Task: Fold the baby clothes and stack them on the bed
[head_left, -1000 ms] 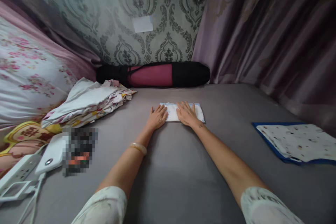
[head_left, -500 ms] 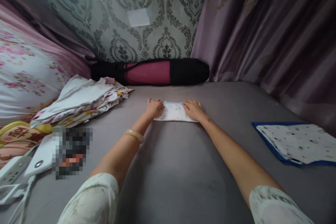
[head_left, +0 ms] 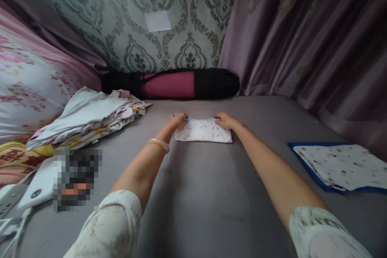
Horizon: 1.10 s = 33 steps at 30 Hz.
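A small white cloth [head_left: 203, 131] with a pale print and a light blue far edge lies folded flat on the grey sheet. My left hand [head_left: 180, 120] pinches its far left corner, fingers closed. At the far right corner, my right hand [head_left: 224, 120] is closed on the cloth's edge, thumb and fingers together. The near edge of the cloth rests on the sheet, free of both hands.
Folded clothes [head_left: 87, 115] lie at the left beside a floral pillow [head_left: 21, 84]. Nearer are a white device [head_left: 42, 185] and a power strip [head_left: 9, 199]. A long black and red bag [head_left: 169, 84] lies by the wall. Folded patterned cloth [head_left: 347, 167] is at the right.
Both hands have shifted from resting on the cloth's sides to gripping its far corners. More of the cloth's print shows between them. The view has moved slightly.
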### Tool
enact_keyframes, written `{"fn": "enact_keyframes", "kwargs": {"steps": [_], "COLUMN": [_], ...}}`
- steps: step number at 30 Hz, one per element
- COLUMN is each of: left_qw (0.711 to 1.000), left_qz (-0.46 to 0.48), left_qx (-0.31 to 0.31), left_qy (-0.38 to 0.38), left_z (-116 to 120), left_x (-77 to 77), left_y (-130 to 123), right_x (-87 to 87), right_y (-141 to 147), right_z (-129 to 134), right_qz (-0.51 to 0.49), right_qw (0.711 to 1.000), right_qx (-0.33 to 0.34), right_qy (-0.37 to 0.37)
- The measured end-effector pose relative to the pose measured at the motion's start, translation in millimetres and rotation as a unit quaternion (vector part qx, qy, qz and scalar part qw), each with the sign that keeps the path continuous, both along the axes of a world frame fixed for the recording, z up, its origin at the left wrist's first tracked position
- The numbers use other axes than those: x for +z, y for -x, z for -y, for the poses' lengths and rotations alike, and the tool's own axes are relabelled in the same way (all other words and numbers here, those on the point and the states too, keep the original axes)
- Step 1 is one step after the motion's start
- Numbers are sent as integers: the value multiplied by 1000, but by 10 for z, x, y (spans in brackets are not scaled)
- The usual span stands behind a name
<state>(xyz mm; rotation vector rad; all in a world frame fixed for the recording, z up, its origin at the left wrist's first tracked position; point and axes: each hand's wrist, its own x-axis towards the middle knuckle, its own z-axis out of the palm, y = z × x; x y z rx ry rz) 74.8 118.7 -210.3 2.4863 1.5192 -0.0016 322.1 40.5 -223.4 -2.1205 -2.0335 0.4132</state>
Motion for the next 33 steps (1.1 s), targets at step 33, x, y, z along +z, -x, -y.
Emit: {"fn": "enact_keyframes", "kwargs": {"steps": [33], "left_qw": [967], "left_qz": [120], "left_qx": [-212], "left_qy": [-70], "left_z": [2005], "left_x": [127], "left_y": [1120], "right_x": [152], "right_y": [484], "right_z": [2208], "right_qz": [-31], "right_qw": [964], "right_qx": [213], "right_qy": [-153]}}
